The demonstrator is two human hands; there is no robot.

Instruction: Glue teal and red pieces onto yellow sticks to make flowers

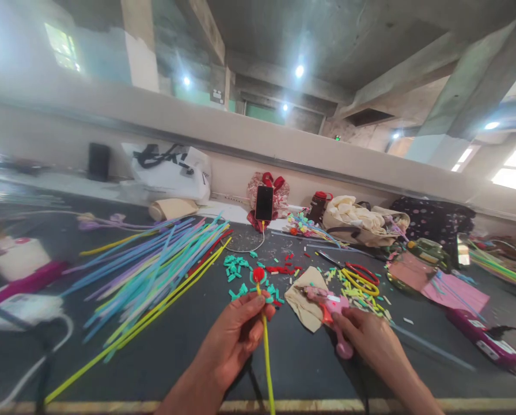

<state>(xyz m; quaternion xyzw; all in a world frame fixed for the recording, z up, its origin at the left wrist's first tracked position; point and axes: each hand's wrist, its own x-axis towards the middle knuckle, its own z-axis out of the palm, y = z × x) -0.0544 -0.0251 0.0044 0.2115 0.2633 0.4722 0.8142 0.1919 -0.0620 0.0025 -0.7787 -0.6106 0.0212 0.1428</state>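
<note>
My left hand (237,337) is closed around a yellow stick (267,357) that carries a small red piece (258,274) at its upper end. My right hand (367,333) grips a pink glue gun (332,311), whose nozzle rests on a beige cloth (303,304). Both hands hover low over the dark table (163,351), close to its front edge. Just beyond the fingers lie several cut teal bits (236,271), red bits (279,269) and yellow-green scraps (355,293).
A big fan of long coloured sticks (154,268) covers the left of the table. A phone (264,203) on a white cable leans at the back wall. Red-handled scissors (361,272), bags (361,219), pink paper (452,288) and a second purple glue gun (485,340) lie right.
</note>
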